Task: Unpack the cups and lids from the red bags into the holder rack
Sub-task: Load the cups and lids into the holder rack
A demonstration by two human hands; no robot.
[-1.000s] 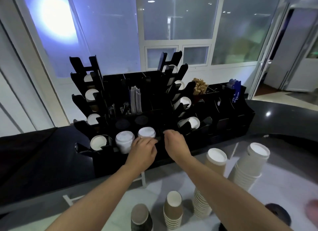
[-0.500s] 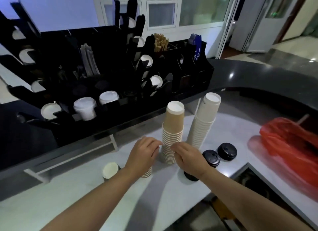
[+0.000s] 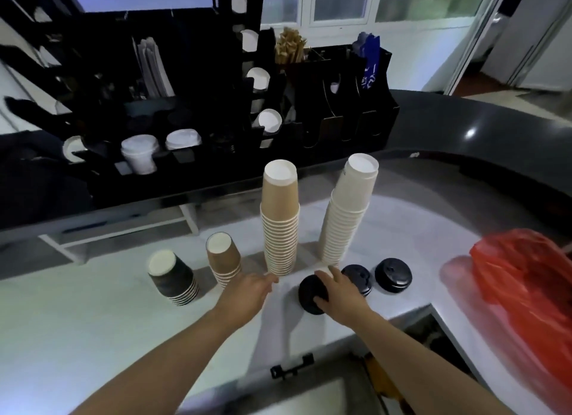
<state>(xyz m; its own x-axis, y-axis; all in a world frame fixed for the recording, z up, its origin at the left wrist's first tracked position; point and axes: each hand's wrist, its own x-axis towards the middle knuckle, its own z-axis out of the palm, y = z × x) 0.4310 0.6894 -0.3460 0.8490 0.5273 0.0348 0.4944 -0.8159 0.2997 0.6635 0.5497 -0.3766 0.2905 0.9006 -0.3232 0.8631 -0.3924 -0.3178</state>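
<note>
Since the earlier frame, both hands had slid forward to the tall tan cup stack (image 3: 280, 219). Left hand (image 3: 246, 294) touched its base, fingers relaxed; right hand (image 3: 342, 291) gripped a black lid (image 3: 311, 294) on the desk (image 3: 93, 322), with a red bag (image 3: 526, 278) far right and the holder rack (image 3: 216, 105) behind.

You've four upturned cup stacks (image 3: 280, 223) mid-surface — black lids (image 3: 392, 275) just right, red bag (image 3: 526, 278) far right, black rack (image 3: 198, 136) behind.

Place: café service counter.
Evidence: black holder rack (image 3: 198, 111) at 11 o'clock; paper cup stacks (image 3: 280, 219) at 12 o'clock; stir sticks (image 3: 289, 48).
</note>
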